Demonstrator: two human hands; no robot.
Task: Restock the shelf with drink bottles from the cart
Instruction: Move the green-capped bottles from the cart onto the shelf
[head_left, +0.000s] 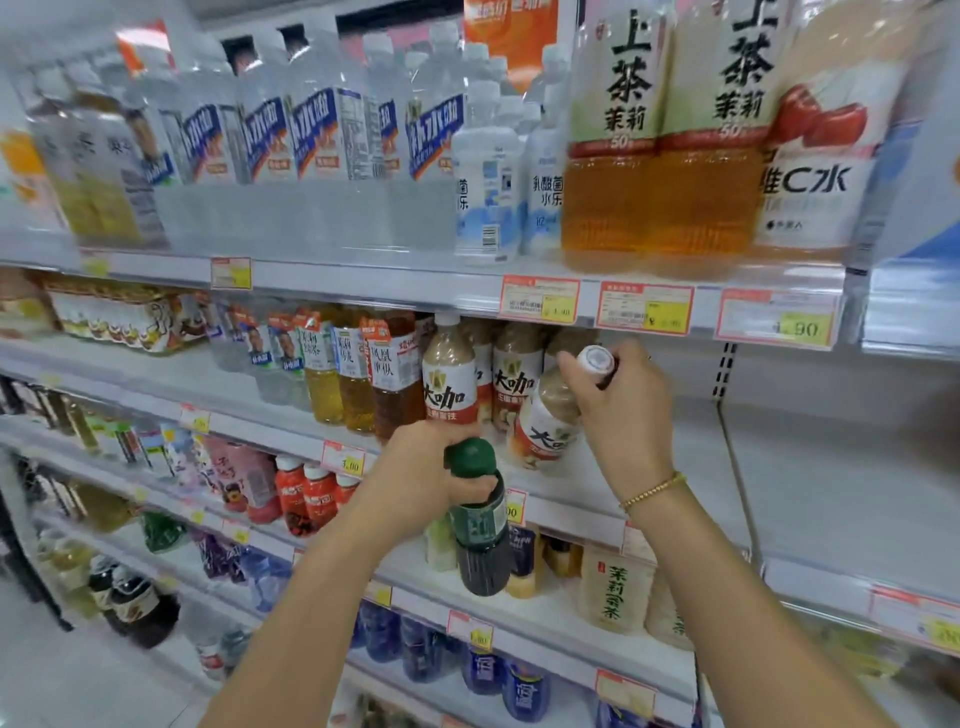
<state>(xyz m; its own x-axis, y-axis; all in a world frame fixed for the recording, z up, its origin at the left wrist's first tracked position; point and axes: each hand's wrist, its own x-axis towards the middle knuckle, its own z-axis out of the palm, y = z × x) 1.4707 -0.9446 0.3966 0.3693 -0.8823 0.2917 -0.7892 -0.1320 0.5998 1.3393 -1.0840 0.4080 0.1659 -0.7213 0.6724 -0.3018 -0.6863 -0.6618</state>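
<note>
Fingers (574, 379) of right hand (618, 410) grip beige bottle (545, 426), tilted, round white cap (596, 358) upper-right. Left hand (431, 478) grips smooth cylindrical green bottle (480, 540) by neck, near upright.

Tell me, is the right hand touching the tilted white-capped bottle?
Touching. The head view shows the right hand gripping the white-capped bottle just below its cap.
</note>
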